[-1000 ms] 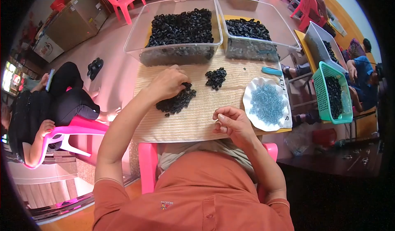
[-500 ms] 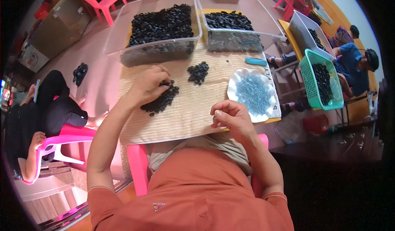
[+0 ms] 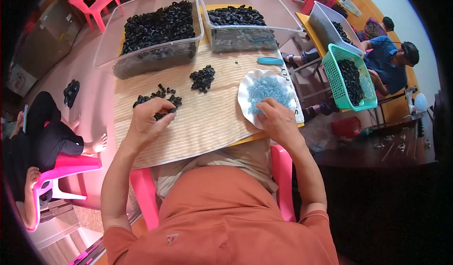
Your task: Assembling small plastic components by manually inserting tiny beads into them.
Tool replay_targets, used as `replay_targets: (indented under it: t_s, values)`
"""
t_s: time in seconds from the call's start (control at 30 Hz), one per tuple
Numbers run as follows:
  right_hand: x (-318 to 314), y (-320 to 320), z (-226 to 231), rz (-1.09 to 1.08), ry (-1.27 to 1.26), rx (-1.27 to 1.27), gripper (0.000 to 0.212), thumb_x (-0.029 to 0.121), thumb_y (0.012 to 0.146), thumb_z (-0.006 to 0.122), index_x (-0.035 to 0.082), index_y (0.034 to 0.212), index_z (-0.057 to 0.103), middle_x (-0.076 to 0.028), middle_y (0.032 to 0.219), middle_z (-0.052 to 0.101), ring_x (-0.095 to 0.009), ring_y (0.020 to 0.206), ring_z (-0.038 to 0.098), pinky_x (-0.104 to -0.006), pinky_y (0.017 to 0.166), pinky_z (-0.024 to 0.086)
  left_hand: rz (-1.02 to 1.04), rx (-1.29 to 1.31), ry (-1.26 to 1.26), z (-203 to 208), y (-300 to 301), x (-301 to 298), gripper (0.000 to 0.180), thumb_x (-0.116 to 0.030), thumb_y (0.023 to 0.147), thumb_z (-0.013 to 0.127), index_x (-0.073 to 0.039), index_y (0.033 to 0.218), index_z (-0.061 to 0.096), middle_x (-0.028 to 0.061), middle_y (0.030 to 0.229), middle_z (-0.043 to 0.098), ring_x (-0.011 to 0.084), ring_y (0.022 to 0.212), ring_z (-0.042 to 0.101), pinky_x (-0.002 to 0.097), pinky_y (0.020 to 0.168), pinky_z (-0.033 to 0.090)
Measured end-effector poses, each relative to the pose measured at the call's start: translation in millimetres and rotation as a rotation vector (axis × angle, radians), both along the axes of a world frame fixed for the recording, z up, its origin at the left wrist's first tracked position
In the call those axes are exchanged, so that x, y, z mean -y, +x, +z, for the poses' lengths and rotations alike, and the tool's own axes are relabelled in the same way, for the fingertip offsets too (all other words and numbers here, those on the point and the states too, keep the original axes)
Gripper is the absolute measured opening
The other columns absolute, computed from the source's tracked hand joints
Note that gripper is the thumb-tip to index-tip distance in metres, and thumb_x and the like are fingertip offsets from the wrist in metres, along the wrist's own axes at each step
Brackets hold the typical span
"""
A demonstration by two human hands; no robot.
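Observation:
My left hand (image 3: pixel 150 119) is at the near edge of a loose pile of small black plastic parts (image 3: pixel 163 93). Its fingers curl toward the thumb, with black parts showing between them; whether it grips one is hidden. Over the near side of a white scalloped plate (image 3: pixel 243 105), my right hand (image 3: pixel 279 122) has its fingers pinched together at the small clear-blue pieces (image 3: pixel 269 89) heaped there. What lies in that pinch is too small to make out. A second, smaller heap of black parts (image 3: pixel 203 79) sits on the mat between the hands, farther back.
Two clear plastic bins (image 3: pixel 155 52) (image 3: pixel 243 40) of black parts stand along the back of the ribbed mat (image 3: pixel 207 118). A blue-handled tool (image 3: pixel 270 61) lies beyond the plate. To the right are a green basket (image 3: pixel 365 105) and a co-worker (image 3: pixel 389 69); another person (image 3: pixel 42 128) sits left.
My right hand has moved from the mat's near edge onto the plate. My left hand has drawn back toward me, and the black pile is more spread out. The view has shifted.

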State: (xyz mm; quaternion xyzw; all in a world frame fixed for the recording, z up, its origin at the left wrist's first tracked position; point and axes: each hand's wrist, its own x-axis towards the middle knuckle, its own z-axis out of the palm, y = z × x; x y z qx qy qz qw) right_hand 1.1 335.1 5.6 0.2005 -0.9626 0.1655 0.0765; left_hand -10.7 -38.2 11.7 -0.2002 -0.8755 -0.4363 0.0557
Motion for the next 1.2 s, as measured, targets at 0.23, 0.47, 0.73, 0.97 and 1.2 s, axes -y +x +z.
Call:
replay_targets:
  t_s: [0.23, 0.47, 0.73, 0.97, 1.2]
  values:
    - [2, -10, -6, 0.029, 0.017, -0.036, 0.016, 0.008, 0.083, 0.066, 0.007, 0.099, 0.067, -0.010, 0.098, 0.066, -0.033, 0.090, 0.068, -0.0435, 0.076, 0.056, -0.056, -0.003, 0.094, -10, 13, -18, 0.016, -0.001, 0.083, 0.075, 0.000, 0.099, 0.070, 0.0077, 0.087, 0.071, 0.0133, 0.078, 0.067, 0.0271, 0.071, 0.052]
    - [3, -11, -9, 0.116, 0.161, -0.162, 0.011, 0.008, 0.079, 0.068, 0.008, 0.090, 0.066, -0.008, 0.089, 0.066, -0.028, 0.082, 0.067, -0.0390, 0.069, 0.056, -0.089, 0.046, 0.093, -10, 20, -27, 0.016, -0.001, 0.083, 0.074, 0.003, 0.097, 0.068, 0.0126, 0.090, 0.070, 0.0203, 0.080, 0.070, 0.0304, 0.070, 0.056]
    - [0, -11, -11, 0.196, 0.178, -0.244, 0.009, 0.011, 0.080, 0.068, 0.008, 0.086, 0.063, -0.007, 0.084, 0.065, -0.026, 0.080, 0.066, -0.0383, 0.068, 0.057, -0.098, 0.098, 0.174, -21, 26, -36, 0.016, -0.002, 0.084, 0.074, 0.002, 0.098, 0.069, 0.0118, 0.091, 0.071, 0.0192, 0.080, 0.070, 0.0298, 0.070, 0.057]
    - [-3, -12, -10, 0.166, 0.040, -0.167, 0.010, 0.011, 0.083, 0.070, 0.008, 0.088, 0.062, -0.009, 0.082, 0.066, -0.029, 0.079, 0.067, -0.0412, 0.068, 0.055, -0.113, 0.134, 0.202, -23, 28, -41, 0.015, -0.002, 0.084, 0.074, 0.001, 0.098, 0.070, 0.0122, 0.090, 0.071, 0.0188, 0.079, 0.070, 0.0301, 0.069, 0.056]
    - [-3, -10, -10, 0.041, -0.147, -0.111, 0.013, 0.004, 0.080, 0.073, 0.004, 0.088, 0.063, -0.013, 0.079, 0.067, -0.030, 0.073, 0.069, -0.0387, 0.065, 0.054, -0.134, 0.164, 0.244, -26, 29, -55, 0.016, -0.003, 0.084, 0.075, 0.002, 0.099, 0.071, 0.0114, 0.088, 0.071, 0.0169, 0.079, 0.069, 0.0291, 0.069, 0.055]
